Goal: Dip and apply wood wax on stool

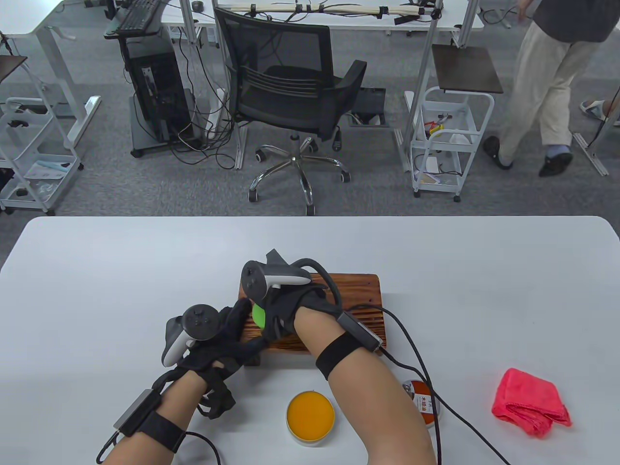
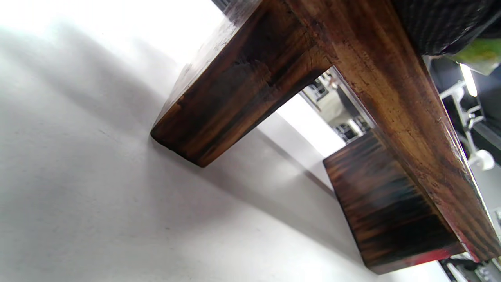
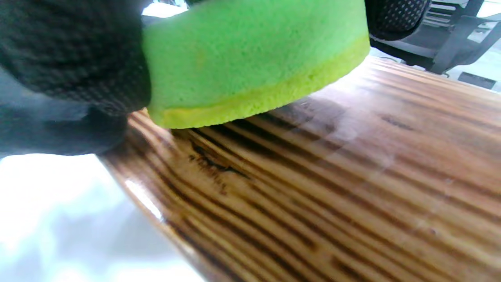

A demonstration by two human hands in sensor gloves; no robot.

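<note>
A small dark wooden stool (image 1: 356, 295) stands on the white table (image 1: 121, 271). My right hand (image 1: 286, 310) grips a round green sponge (image 1: 259, 317) and presses it on the stool's top near its left end; the right wrist view shows the sponge (image 3: 250, 58) flat on the grained wood (image 3: 352, 176). My left hand (image 1: 227, 339) rests on the stool's front left corner, fingers on the edge. The left wrist view shows the stool's legs and underside (image 2: 242, 86). An open tin of orange wax (image 1: 310, 416) sits on the table in front of the stool.
The tin's lid (image 1: 421, 397) lies right of the wax tin, partly under my right forearm. A folded red cloth (image 1: 530, 402) lies at the front right. Glove cables trail over the stool and table. An office chair (image 1: 290, 92) stands beyond the table's far edge.
</note>
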